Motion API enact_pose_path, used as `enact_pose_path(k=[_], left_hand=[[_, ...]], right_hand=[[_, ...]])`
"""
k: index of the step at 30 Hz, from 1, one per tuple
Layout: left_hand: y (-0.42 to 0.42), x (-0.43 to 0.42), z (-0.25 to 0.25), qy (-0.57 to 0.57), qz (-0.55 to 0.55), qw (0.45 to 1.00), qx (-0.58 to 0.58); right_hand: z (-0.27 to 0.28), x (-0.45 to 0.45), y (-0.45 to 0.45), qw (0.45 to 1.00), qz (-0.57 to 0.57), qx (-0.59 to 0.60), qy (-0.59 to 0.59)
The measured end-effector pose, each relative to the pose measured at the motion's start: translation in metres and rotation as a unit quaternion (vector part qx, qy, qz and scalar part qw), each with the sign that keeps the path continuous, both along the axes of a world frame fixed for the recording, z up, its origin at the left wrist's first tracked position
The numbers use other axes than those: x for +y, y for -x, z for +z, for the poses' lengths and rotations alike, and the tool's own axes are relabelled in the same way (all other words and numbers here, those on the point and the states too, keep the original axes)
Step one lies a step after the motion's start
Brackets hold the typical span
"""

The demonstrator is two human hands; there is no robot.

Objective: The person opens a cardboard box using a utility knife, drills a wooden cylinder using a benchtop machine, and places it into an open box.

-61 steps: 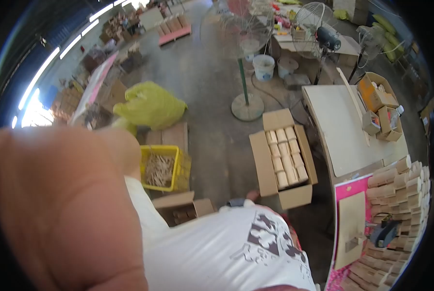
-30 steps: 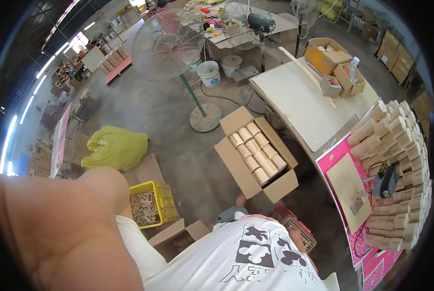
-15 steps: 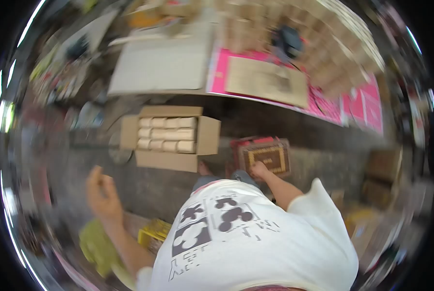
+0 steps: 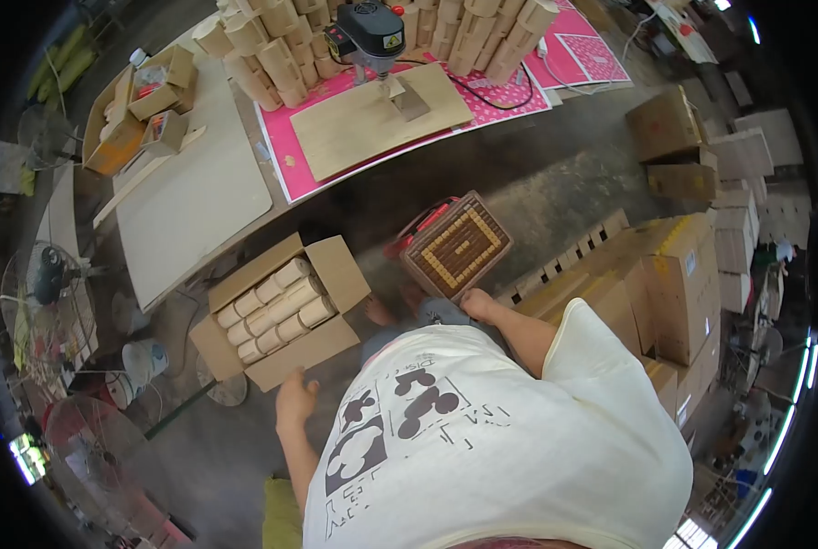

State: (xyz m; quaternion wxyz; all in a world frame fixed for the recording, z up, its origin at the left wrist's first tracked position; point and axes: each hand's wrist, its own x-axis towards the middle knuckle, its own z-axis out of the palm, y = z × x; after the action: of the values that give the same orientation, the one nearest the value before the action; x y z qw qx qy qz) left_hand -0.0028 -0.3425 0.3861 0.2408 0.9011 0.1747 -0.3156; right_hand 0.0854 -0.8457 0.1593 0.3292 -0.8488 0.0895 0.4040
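My left hand (image 4: pixel 297 398) hangs open in the air, thumb apart from the fingers, just below an open cardboard carton (image 4: pixel 343 343). Pale wooden cylinders (image 4: pixel 276 320) lie in rows inside that carton. Near the lower corner of a brown, square-patterned seat pad (image 4: pixel 459 245) is my right hand (image 4: pixel 478 304). Its fingers look curled, and what they hold, if anything, is hidden. Whether it touches the pad I cannot tell. Red parts (image 4: pixel 418 222) show along the pad's upper left side.
Ahead, a bench with a pink covering (image 4: pixel 290 178) carries a bench drill (image 4: pixel 372 35), a board (image 4: pixel 331 151) and stacked wooden cylinders (image 4: pixel 281 55). A pale tabletop (image 4: pixel 189 220) adjoins it. Large cartons (image 4: pixel 665 274) stand at right; fans (image 4: pixel 48 270) are at left.
The view has turned and tilted, so the carton and bench sit at a slant. My left hand has moved in toward my body and the carton. More cartons show at right.
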Motion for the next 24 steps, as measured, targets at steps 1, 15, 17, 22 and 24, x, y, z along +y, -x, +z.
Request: enact_pose_path(k=[1, 15, 17, 22, 24], left_hand=[[-0.019, 0.008, -0.001, 0.014, -0.017, 1.000, -0.015], [-0.103, -0.021, -0.068, 0.144, -0.175, 0.972, -0.064], [-0.095, -0.022, -0.069, 0.160, -0.158, 0.974, -0.022], [-0.065, 0.007, -0.101, 0.132, -0.185, 0.974, 0.000], [-0.057, 0.020, -0.108, 0.116, -0.185, 0.976, 0.021]], right_hand=[[0.018, 0.007, 0.001, 1.000, 0.000, -0.005, 0.003], [0.067, 0.063, 0.059, 0.982, -0.185, 0.017, 0.041], [0.063, 0.068, 0.065, 0.976, -0.215, 0.026, 0.030], [0.044, 0.073, 0.083, 0.977, -0.210, 0.017, 0.028], [0.040, 0.075, 0.088, 0.979, -0.202, -0.001, 0.040]])
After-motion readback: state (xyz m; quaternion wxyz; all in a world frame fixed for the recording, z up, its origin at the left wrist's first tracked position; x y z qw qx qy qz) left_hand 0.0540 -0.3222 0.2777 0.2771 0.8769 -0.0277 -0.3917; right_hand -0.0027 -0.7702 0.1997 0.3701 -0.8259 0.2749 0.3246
